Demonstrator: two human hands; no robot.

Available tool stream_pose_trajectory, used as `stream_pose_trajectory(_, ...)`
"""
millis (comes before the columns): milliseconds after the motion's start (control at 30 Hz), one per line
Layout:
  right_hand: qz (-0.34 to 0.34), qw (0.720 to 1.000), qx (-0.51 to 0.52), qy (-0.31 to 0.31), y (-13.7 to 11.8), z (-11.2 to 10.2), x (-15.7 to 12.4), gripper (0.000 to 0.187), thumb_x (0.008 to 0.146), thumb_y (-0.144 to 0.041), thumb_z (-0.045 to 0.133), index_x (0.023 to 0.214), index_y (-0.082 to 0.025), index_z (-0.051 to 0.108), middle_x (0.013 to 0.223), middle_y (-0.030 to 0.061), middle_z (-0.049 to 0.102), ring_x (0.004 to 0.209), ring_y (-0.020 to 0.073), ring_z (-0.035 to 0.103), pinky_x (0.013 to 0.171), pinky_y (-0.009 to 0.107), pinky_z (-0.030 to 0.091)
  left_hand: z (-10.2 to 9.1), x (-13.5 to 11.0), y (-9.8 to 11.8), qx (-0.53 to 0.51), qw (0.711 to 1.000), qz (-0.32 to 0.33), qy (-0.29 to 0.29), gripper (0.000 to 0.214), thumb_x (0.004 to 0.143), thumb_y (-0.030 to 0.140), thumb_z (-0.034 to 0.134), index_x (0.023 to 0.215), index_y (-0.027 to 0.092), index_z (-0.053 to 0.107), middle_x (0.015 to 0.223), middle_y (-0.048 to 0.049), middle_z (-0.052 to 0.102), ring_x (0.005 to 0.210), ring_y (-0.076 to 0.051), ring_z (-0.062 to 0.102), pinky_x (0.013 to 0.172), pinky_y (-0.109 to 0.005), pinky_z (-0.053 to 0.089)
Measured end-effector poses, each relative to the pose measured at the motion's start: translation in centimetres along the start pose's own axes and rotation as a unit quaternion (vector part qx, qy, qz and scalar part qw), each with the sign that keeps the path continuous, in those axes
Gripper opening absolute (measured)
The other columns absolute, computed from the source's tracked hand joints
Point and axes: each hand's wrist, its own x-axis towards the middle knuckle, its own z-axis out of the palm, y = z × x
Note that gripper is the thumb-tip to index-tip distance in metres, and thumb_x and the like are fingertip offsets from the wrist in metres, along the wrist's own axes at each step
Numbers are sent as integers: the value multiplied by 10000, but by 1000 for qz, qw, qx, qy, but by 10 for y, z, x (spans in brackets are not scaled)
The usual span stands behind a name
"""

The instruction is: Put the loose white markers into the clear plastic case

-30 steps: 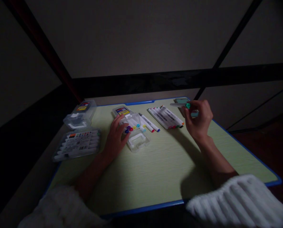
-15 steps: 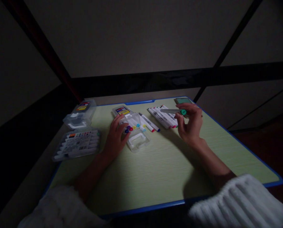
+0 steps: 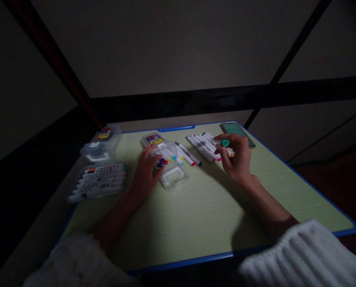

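Observation:
My right hand [image 3: 238,160] pinches a marker with a green cap end [image 3: 225,142] between thumb and fingers, above the table. Below and left of it lies a row of white markers [image 3: 199,146] with coloured ends. My left hand [image 3: 144,172] is curled around the left side of a clear plastic marker case [image 3: 174,178], whose flap lies open toward me. Several markers with purple, red, yellow and blue ends [image 3: 169,160] sit inside that case. Right beside the case lie loose markers [image 3: 190,154], one red-ended and one dark blue-ended.
A closed case full of markers [image 3: 98,181] lies at the table's left edge. Behind it stands another clear case [image 3: 101,145]. A phone [image 3: 238,133] rests at the back right corner. The table [image 3: 178,223] has a blue rim, with a wall behind.
My right hand has moved slightly left and down with the green-capped marker, which now points more away from me. More of the phone shows. My left hand stays on the case.

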Motion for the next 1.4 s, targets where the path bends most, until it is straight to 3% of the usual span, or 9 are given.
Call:
stream_pose_trajectory(100, -38, 999, 0, 19, -5, -1, 3, 123, 827, -215, 503, 929, -255, 446, 879, 30, 625, 805, 174, 593, 653, 322, 474, 0, 0, 0, 4, 1000, 2, 1, 230, 818, 202, 535, 1036, 225, 470, 1326, -92, 378, 1286, -276, 324, 1033, -502, 353)
stream_pose_trajectory(233, -46, 998, -24, 27, -11, -3, 4, 61, 824, -242, 515, 881, -262, 507, 820, 24, 652, 792, 189, 619, 718, 360, 482, 0, 0, 0, -1, 1000, 0, 3, 230, 815, 199, 538, 1034, 229, 474, 1327, -82, 386, 1285, -268, 328, 1034, -502, 353)
stream_pose_trajectory(500, -13, 999, -48, 13, -11, -6, -5, 150, 835, -312, 518, 962, -251, 567, 859, 23, 685, 647, 168, 633, 603, 326, 498, 0, 0, 0, 6, 1000, 3, -1, 232, 820, 197, 536, 1042, 211, 473, 1326, -102, 381, 1295, -268, 315, 1040, -491, 345)
stream_pose_trajectory(733, -52, 995, -75, -39, -19, -9, -1, 174, 862, -359, 464, 964, -259, 562, 850, 23, 703, 734, 183, 656, 659, 320, 507, 1, 0, -1, 6, 1000, -1, -4, 250, 812, 197, 537, 1049, 229, 464, 1339, -88, 370, 1298, -271, 309, 1036, -506, 347)
stream_pose_trajectory(900, -40, 999, -7, -32, -14, -6, -8, 172, 879, -387, 427, 972, -259, 496, 830, 17, 702, 594, 154, 637, 561, 301, 498, 1, 1, 0, 3, 1000, -3, -2, 226, 822, 212, 525, 1039, 229, 465, 1328, -84, 382, 1299, -269, 311, 1034, -508, 354)
stream_pose_trajectory(1000, -20, 999, 22, -35, -11, -4, -13, 214, 875, -430, 410, 977, -255, 479, 828, 28, 697, 616, 162, 641, 537, 305, 495, 1, 1, 1, 3, 1000, -7, 0, 220, 818, 208, 530, 1030, 229, 474, 1319, -81, 392, 1293, -262, 321, 1041, -497, 350)
stream_pose_trajectory(1133, 16, 999, 41, 10, -16, 0, -16, 235, 861, -447, 408, 948, -245, 491, 762, 32, 678, 666, 185, 652, 541, 317, 502, 1, 1, 0, 0, 1000, -3, 1, 226, 811, 198, 535, 1030, 220, 483, 1324, -88, 389, 1294, -268, 319, 1042, -497, 347)
stream_pose_trajectory(1400, -31, 988, 150, 33, -28, 7, -15, 199, 833, -277, 511, 1021, -252, 449, 796, 14, 679, 700, 166, 665, 580, 308, 530, 1, 1, 1, 2, 1000, -5, -2, 209, 822, 208, 522, 1028, 210, 483, 1321, -97, 389, 1295, -270, 314, 1043, -493, 342)
